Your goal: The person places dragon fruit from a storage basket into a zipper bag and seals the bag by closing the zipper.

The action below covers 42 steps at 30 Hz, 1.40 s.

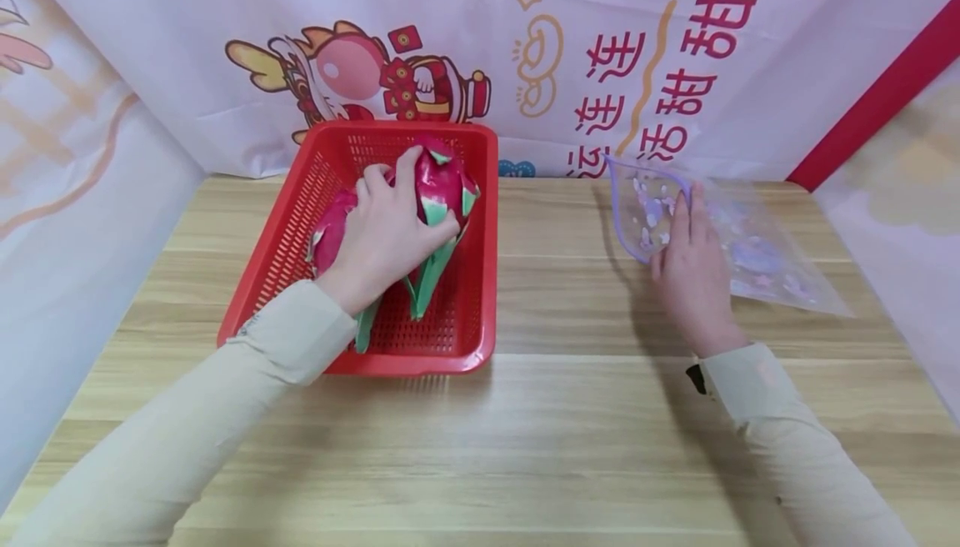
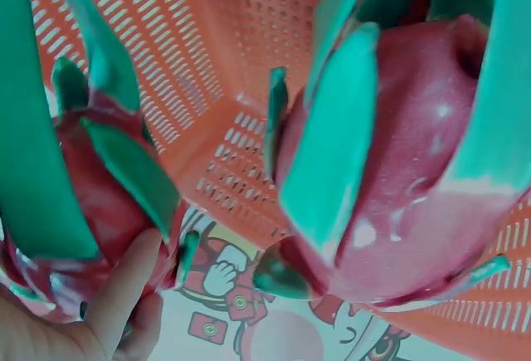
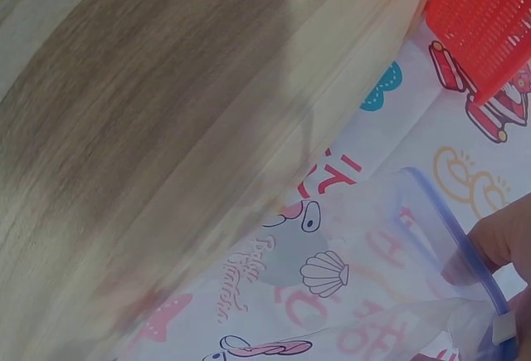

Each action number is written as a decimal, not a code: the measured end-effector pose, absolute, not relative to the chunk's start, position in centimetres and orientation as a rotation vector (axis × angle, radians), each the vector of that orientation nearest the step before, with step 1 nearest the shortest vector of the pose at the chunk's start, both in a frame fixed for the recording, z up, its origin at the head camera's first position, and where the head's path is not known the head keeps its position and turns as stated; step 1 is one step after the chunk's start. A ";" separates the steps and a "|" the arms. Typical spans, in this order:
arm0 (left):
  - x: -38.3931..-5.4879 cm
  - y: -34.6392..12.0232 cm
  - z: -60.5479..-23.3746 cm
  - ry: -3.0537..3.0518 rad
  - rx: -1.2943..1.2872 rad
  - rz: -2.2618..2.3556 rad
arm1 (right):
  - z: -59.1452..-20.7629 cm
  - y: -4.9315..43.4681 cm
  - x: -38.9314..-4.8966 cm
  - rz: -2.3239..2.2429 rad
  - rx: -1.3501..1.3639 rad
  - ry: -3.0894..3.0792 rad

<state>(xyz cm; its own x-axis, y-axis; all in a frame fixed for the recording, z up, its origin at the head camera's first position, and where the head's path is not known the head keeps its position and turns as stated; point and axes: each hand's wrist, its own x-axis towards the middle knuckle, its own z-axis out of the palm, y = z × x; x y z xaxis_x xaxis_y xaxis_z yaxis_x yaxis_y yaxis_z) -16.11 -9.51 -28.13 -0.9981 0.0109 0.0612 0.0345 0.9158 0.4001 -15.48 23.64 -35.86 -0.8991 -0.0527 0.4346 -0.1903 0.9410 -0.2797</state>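
A person's left hand (image 1: 386, 226) grips a red dragon fruit (image 1: 452, 184) inside a red basket (image 1: 489, 305), at 9 o'clock from the middle of the head view, while the right hand (image 1: 697, 280) pinches a clear zip bag (image 1: 757, 259) at 3 o'clock over a wooden tabletop (image 1: 562, 447). The gripped fruit sits toward 1 o'clock in the basket, its green leaves (image 1: 431, 280) trailing to 6 o'clock; a second dragon fruit (image 1: 328, 238) lies at about 8 o'clock from it.

The left fingers spread fairly wide round the fruit, thumb at its 5 o'clock side, fingertips near 10 o'clock. The right fingers stand narrow, nipping the bag's purple zip edge (image 1: 617, 226), with a white slider (image 3: 504, 328) beside them in the right wrist view.

The fruit's glossy skin looks slippery and its body fairly stiff; its weight cannot be told. The round middle seems the surest hold, as the thin leaves would likely bend under a pull. The bag looks light, limp and easily creased, and its zip edge, bowed into a loop, appears the firmest place to pinch.
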 end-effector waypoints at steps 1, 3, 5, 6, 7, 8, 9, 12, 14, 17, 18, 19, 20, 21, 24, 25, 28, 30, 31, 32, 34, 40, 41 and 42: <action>-16.1 -9.4 -28.0 -2.998 -0.041 -0.644 | -35.8 23.7 -15.5 0.445 0.171 -2.668; -16.0 -9.2 -27.8 -2.957 -0.044 -0.680 | -35.8 23.7 -15.5 0.445 0.164 -2.675; -15.9 -9.0 -27.6 -2.919 -0.053 -0.716 | -35.7 23.8 -15.5 0.445 0.158 -2.678; -15.9 -8.9 -27.5 -2.899 -0.061 -0.734 | -35.7 23.8 -15.5 0.444 0.155 -2.680; -15.9 -8.7 -27.4 -2.881 -0.071 -0.747 | -35.7 23.8 -15.4 0.443 0.151 -2.683; -15.8 -8.5 -27.3 -2.864 -0.083 -0.757 | -35.7 23.9 -15.4 0.442 0.147 -2.685; -15.9 -8.4 -27.3 -2.847 -0.101 -0.760 | -35.7 23.9 -15.4 0.441 0.144 -2.686; -15.9 -7.8 -27.1 -2.790 -0.167 -0.753 | -35.7 24.0 -15.5 0.434 0.151 -2.672; -15.8 -7.4 -27.0 -2.756 -0.204 -0.754 | -35.8 24.0 -15.5 0.432 0.168 -2.649; -15.8 -6.9 -26.9 -2.722 -0.235 -0.814 | -35.8 24.0 -15.6 0.429 0.191 -2.615; -15.7 -6.7 -26.9 -2.716 -0.238 -0.847 | -35.8 24.0 -15.6 0.430 0.192 -2.609; -15.7 -6.5 -26.9 -2.713 -0.237 -0.880 | -35.8 24.0 -15.6 0.433 0.191 -2.605; -15.7 -6.3 -26.9 -2.711 -0.236 -0.910 | -35.8 24.0 -15.6 0.434 0.190 -2.603; -15.7 -6.1 -26.8 -2.715 -0.230 -0.935 | -35.8 24.0 -15.6 0.435 0.189 -2.603; -15.7 -5.5 -26.6 -2.742 -0.203 -0.968 | -35.8 24.1 -15.6 0.432 0.195 -2.598; -15.7 -5.3 -26.5 -2.758 -0.195 -0.968 | -35.8 24.1 -15.6 0.430 0.201 -2.594; -15.8 -4.8 -26.4 -2.806 -0.171 -0.969 | -35.8 24.0 -15.7 0.413 0.220 -2.583; -15.8 -4.4 -26.3 -2.831 -0.166 -0.971 | -35.9 23.9 -15.8 0.404 0.226 -2.587; -15.9 -4.2 -26.3 -2.839 -0.168 -0.971 | -35.9 23.9 -15.8 0.406 0.227 -2.591; -15.9 -4.0 -26.3 -2.839 -0.170 -0.976 | -35.9 23.8 -15.7 0.408 0.224 -2.595; -16.0 -3.7 -26.3 -2.836 -0.177 -0.986 | -36.0 23.8 -15.7 0.417 0.218 -2.602; -16.6 -2.6 -25.9 -2.846 -0.073 -1.130 | -35.7 23.6 -15.5 0.447 0.211 -2.603; -16.7 -2.4 -25.8 -2.850 -0.045 -1.165 | -35.6 23.5 -15.5 0.451 0.210 -2.604; -16.8 -2.2 -25.7 -2.853 -0.017 -1.199 | -35.6 23.4 -15.5 0.457 0.210 -2.605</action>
<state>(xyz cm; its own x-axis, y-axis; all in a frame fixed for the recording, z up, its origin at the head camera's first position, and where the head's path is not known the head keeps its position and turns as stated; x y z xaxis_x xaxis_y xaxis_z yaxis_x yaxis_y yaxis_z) -16.78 -2.24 -25.71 -0.9989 -0.0078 0.0473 0.0284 0.6999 0.7137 -15.55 23.43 -35.58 -0.8711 -0.0655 0.4867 -0.2272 0.9324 -0.2812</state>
